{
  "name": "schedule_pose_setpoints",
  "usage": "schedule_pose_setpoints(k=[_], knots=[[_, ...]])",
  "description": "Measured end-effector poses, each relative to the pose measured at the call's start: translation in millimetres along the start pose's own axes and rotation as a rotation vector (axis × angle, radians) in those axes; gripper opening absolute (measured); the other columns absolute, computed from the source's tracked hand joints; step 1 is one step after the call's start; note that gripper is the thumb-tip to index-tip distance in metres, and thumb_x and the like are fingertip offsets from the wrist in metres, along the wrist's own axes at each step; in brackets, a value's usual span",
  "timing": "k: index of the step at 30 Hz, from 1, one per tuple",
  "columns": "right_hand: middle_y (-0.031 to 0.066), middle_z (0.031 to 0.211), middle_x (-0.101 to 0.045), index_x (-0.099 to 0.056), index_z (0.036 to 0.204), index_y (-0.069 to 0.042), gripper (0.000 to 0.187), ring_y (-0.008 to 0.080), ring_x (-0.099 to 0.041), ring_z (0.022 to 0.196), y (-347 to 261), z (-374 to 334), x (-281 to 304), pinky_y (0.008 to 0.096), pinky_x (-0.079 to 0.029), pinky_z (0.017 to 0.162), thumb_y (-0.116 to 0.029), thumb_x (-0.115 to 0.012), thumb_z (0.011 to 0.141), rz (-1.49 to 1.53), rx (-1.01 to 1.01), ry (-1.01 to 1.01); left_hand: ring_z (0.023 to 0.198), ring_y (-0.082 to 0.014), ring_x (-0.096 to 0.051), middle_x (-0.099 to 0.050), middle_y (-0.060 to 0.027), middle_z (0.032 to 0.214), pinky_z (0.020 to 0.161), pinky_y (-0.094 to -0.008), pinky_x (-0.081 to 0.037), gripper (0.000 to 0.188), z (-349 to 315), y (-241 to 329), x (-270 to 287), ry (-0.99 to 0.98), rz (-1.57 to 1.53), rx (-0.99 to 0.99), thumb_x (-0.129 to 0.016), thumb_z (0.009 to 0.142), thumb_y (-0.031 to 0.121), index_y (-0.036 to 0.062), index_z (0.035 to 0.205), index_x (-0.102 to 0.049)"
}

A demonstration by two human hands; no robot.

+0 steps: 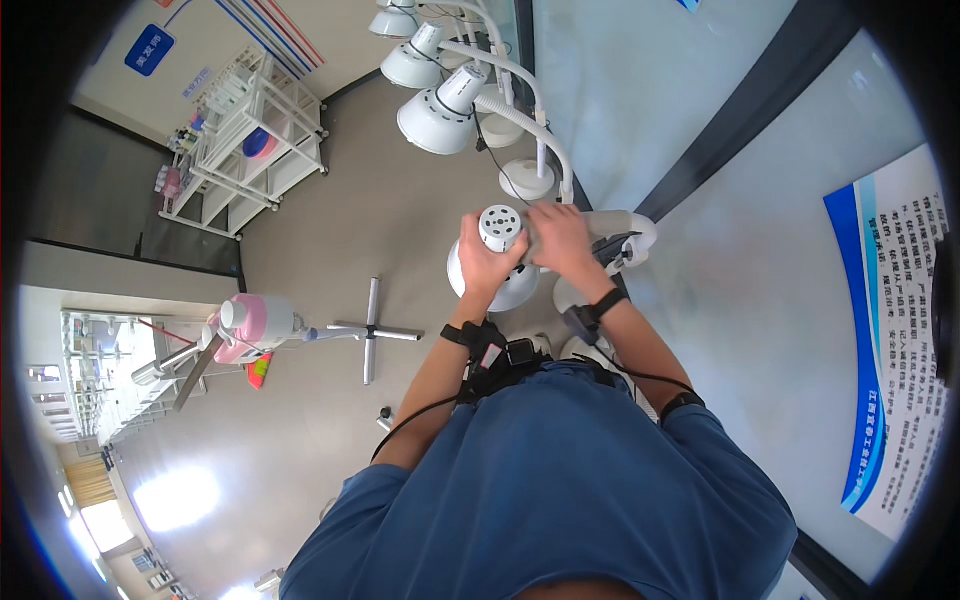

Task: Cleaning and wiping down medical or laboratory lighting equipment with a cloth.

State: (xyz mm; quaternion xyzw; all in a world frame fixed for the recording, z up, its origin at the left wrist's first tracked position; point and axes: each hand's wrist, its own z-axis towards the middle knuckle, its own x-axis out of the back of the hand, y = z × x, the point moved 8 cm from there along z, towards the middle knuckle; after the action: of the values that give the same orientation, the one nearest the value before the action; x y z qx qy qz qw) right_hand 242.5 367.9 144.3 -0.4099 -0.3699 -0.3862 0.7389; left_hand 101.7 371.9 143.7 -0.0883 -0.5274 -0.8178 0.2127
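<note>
A white floor lamp head point(500, 222), its round top pierced with vent holes, is in front of my body. Its wide white shade point(517, 293) shows below my hands. My left hand point(485, 262) wraps round the narrow housing of the lamp from the left, fingers curled about it. On the right side, my right hand point(560, 237) is closed at the place where the lamp meets its thick white arm point(605, 222). My right fingertips are partly hidden behind the housing. Both wrists wear black bands with cables.
Several similar white lamps point(437, 120) stand in a row ahead, along a glass wall point(620, 90). At the left are a white trolley point(240, 170) with bottles and a pink-and-white device on a stand point(372, 330). A poster point(885, 330) hangs at the right.
</note>
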Motion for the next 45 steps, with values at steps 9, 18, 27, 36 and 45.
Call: schedule_pose_setpoints(k=[9, 18, 27, 36, 45], knots=[[0.0037, 0.091, -0.056, -0.058, 0.095, -0.013, 0.054, 0.0246, -0.057, 0.088, 36.0, -15.9, 10.2, 0.037, -0.043, 0.077, -0.017, -0.078, 0.045, -0.052, -0.013, 0.026, 0.076, -0.0287, -0.06, -0.059, -0.0147, 0.083, 0.068, -0.0374, -0.049, 0.048, -2.9, 8.5, 0.1, -0.03, -0.013, -0.03, -0.08, 0.061, 0.024, -0.0004, 0.092, -0.052], [0.0039, 0.081, -0.058, -0.06, 0.084, -0.012, 0.027, 0.0262, -0.057, 0.08, 121.5, -44.8, 50.6, 0.0377, -0.042, 0.071, -0.019, -0.07, 0.06, -0.025, -0.066, 0.366, 0.087, -0.0319, -0.057, -0.054, -0.0151, 0.095, 0.074, -0.0402, -0.047, 0.057, -8.7, 18.7, -10.7, -0.089, -0.065, -0.011, -0.081, 0.061, 0.023, -0.001, 0.102, -0.05], [0.0054, 0.094, -0.056, -0.058, 0.097, -0.013, 0.05, 0.0282, -0.054, 0.092, 109.1, -42.3, 35.3, 0.0394, -0.04, 0.085, -0.015, -0.074, 0.05, -0.025, -0.309, 0.282, 0.084, -0.0333, -0.057, -0.054, -0.0161, 0.094, 0.072, -0.0417, -0.047, 0.055, 0.1, 10.4, -2.2, -0.031, 0.0, 0.042, -0.08, 0.062, 0.023, -0.0007, 0.102, -0.05], [0.0066, 0.105, -0.057, -0.058, 0.102, -0.009, 0.054, 0.0257, -0.057, 0.096, -12.9, -3.7, 23.2, 0.0366, -0.042, 0.088, -0.008, -0.072, 0.049, 0.099, 0.067, 0.287, 0.082, -0.0282, -0.06, -0.058, -0.0154, 0.09, 0.072, -0.0374, -0.049, 0.053, -0.1, 14.1, -2.4, 0.025, 0.045, -0.006, -0.081, 0.062, 0.023, 0.0, 0.099, -0.05], [0.0073, 0.101, -0.058, -0.057, 0.104, -0.012, 0.054, 0.029, -0.058, 0.092, 86.6, -32.8, 35.8, 0.0386, -0.044, 0.08, -0.013, -0.075, 0.053, -0.041, -0.024, 0.169, 0.088, -0.032, -0.058, -0.055, -0.0155, 0.097, 0.075, -0.0403, -0.048, 0.058, 6.0, 4.3, -4.7, -0.157, 0.028, 0.007, -0.083, 0.06, 0.022, 0.0011, 0.103, -0.05]])
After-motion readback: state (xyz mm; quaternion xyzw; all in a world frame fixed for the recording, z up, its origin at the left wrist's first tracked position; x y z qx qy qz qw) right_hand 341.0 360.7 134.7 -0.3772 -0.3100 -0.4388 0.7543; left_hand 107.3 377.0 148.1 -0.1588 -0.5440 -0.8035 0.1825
